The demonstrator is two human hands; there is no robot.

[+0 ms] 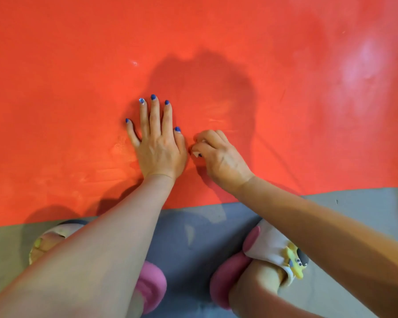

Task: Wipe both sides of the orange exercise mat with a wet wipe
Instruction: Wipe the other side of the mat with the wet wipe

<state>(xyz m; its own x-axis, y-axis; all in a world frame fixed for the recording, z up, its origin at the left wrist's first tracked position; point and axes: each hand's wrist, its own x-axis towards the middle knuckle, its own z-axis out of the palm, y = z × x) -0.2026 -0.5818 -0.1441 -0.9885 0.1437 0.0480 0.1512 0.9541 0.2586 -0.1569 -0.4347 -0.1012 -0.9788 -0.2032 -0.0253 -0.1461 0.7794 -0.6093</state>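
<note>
My left hand [157,143] lies flat, fingers straight, pinning the orange mat [262,76] spread on the floor [193,237], while my right hand's [218,157] grip bunches the small wet wipe [196,154] beside it; the mat looks thin, limp and slick, best lifted by its near edge.

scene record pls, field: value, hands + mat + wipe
left hand: flat on the mat, fingers straight and spread
right hand: fingers curled round the wet wipe, pressing it on the mat
wet wipe: white, bunched, mostly hidden
orange mat: spread on the grey floor, near edge by the slippers
</note>
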